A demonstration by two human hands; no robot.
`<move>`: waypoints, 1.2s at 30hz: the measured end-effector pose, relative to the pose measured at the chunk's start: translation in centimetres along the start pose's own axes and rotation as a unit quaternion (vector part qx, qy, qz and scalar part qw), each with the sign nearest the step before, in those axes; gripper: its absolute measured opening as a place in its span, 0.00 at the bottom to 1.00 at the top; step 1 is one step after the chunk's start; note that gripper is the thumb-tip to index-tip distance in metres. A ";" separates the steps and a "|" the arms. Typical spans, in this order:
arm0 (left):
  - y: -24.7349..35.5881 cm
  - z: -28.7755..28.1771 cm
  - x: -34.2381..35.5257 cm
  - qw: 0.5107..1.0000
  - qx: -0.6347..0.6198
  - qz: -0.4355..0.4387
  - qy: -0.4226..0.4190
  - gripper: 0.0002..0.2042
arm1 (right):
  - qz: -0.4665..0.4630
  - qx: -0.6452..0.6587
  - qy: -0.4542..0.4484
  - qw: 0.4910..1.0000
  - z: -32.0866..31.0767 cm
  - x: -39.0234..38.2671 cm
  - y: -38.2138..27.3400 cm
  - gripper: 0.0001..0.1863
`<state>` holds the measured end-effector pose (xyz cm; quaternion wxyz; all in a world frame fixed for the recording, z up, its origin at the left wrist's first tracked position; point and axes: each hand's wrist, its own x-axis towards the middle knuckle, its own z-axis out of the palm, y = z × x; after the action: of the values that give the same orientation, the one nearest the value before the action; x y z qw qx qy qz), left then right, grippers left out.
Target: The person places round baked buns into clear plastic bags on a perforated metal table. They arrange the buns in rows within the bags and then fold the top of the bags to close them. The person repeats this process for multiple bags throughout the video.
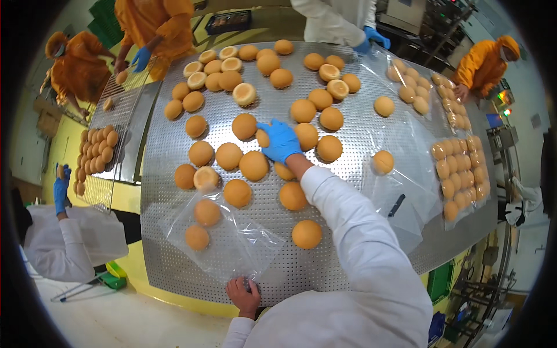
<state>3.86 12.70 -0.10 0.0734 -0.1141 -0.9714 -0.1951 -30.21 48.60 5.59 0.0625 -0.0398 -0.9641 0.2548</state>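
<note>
My right hand point(280, 141), in a blue glove, reaches to the middle of the perforated metal table point(156, 243) and closes on a round golden bun point(261, 138), partly hidden by the fingers. Other buns point(245, 126) lie around it, some pale side up point(245, 94). My bare left hand point(243, 297) is at the near edge, gripping the mouth of a clear plastic bag point(243, 249) that lies flat with two buns point(206, 212) in it.
More flat bags point(400, 185), a black-handled tool point(396, 205) and bagged buns point(459, 171) lie right. A wire rack point(98, 191) with buns stands left. Co-workers in orange point(156, 23) and white point(325, 17) surround the table; one blue-gloved hand point(61, 185) is at left.
</note>
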 end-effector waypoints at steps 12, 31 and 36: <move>0.0 0.1 0.3 1.000 0.009 0.021 0.010 0.12 | 0.232 0.139 0.338 0.901 -9.1 -7.5 16.4 0.46; -12.0 -8.8 5.8 0.969 -0.164 0.117 -0.146 0.03 | 0.279 0.366 0.300 0.836 1.9 -34.1 -5.8 0.36; -9.2 -12.0 4.5 0.960 -0.223 0.140 -0.091 0.02 | 0.209 0.036 0.276 0.937 2.3 -33.0 -8.7 0.44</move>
<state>-1.63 0.60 8.35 -0.0157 -0.2796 -0.8800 -0.3835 1.75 36.34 4.64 0.2732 -0.3068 -0.8692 0.2753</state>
